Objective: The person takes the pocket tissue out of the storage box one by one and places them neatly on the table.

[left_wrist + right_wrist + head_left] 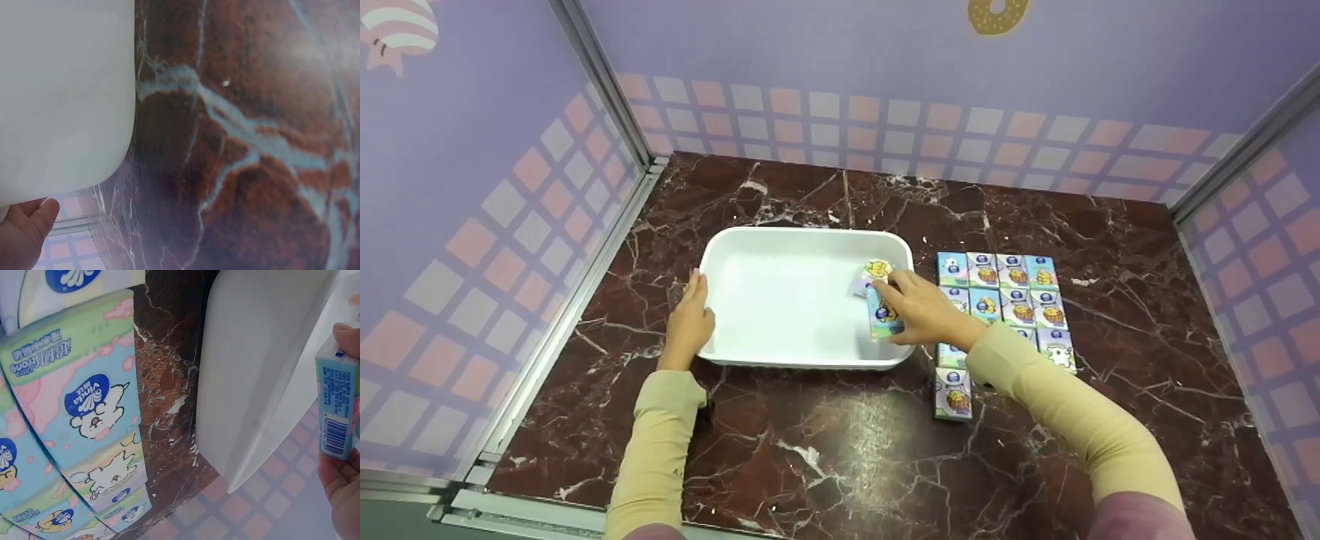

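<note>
A white rectangular tray (791,300) stands on the dark marbled table. My left hand (688,319) rests against the outside of its left wall with fairly straight fingers; in the left wrist view, fingers (42,222) show beside the tray wall. Over the tray's right end, my right hand (926,307) grips a small blue tissue pack (883,315) between thumb and fingers. The right wrist view shows that pack's barcoded side, with the thumb on top and fingers beneath. Beyond it, another tissue pack (870,276) with a yellow figure appears inside the tray, partly covered by the hand.
Right of the tray, several tissue packs (1018,306) lie in close rows, partly hidden by my right forearm. One pack (953,394) sticks out at the near end. Purple panels with a checked pattern (904,120) enclose the table at the back and sides.
</note>
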`<state>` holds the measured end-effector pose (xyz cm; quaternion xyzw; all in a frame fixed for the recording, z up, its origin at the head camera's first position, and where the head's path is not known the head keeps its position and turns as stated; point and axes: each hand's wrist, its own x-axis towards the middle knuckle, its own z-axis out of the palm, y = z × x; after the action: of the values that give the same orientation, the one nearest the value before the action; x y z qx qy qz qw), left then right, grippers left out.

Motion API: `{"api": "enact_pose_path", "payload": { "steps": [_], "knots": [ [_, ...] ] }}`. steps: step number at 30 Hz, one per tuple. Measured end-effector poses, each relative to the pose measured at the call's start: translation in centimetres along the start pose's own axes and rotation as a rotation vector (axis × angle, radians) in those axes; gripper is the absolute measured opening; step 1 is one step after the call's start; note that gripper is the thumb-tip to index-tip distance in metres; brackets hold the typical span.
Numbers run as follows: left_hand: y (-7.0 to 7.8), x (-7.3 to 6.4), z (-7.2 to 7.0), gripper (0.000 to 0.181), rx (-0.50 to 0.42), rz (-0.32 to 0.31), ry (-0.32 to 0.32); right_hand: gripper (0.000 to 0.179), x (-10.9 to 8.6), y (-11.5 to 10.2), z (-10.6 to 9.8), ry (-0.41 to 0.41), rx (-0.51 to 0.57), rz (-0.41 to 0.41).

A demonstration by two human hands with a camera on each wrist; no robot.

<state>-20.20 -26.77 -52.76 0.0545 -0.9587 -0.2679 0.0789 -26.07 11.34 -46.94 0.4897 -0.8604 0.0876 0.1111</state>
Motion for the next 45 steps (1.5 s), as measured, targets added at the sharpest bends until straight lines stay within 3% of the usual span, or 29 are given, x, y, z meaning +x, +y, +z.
{"api": "enact_pose_path", "payload": {
  "steps": [12, 22, 31, 38, 45],
  "knots": [
    [0.0, 0.1, -0.2, 0.058, 0.018, 0.000, -0.013, 0.088, -1.6, 0.1, -1.4, -0.008, 0.017, 0.009],
    [0.0, 0.1, -0.1, 0.058, 0.017, -0.011, -0.020, 0.085, -4.2, 0.2, -1.6, 0.010, 0.044, -0.025],
    [0.0, 0.1, -0.1, 0.058, 0.012, -0.012, -0.020, 0.088, -6.8, 0.3, -1.9, -0.088, 0.104, 0.077],
    [-0.1, 0.0, 0.0, 0.058, 0.004, -0.011, -0.027, 0.082, -8.4, 0.6, -1.8, -0.083, 0.113, 0.104],
    [-0.1, 0.1, 0.0, 0.058, 0.000, -0.015, -0.031, 0.081, -10.0, 0.4, -1.8, -0.164, 0.104, 0.138]
  ]
}}
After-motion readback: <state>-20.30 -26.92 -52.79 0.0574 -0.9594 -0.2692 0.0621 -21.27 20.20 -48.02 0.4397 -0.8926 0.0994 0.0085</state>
